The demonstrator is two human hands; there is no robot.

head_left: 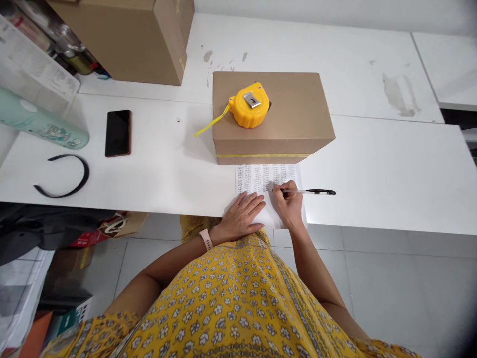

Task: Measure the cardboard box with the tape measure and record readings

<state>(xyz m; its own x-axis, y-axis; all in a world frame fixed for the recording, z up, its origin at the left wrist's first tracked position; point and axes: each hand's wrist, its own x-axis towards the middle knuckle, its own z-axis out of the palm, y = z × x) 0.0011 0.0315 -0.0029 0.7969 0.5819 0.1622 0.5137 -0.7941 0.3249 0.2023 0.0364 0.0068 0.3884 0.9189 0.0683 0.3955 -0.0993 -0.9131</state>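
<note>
My right hand [289,205] is closed around a black-capped pen [316,192], its tip resting on a sheet of paper [268,211] filled with columns of handwriting. Flat on the left side of that sheet lies my left hand [243,214], fingers stretched out. The paper's far edge meets a closed brown cardboard box [294,107], which may cover part of it. On top of the box sits a yellow tape measure [250,110] with a metal clip and a yellow strap hanging to the left.
Left on the white table [387,169] are a dark phone [118,133], a black headband [85,174] and a mint-green bottle [44,119] on its side or leaning. A larger cardboard box [122,44] stands at the back left. Bags and boxes sit below the table's left end.
</note>
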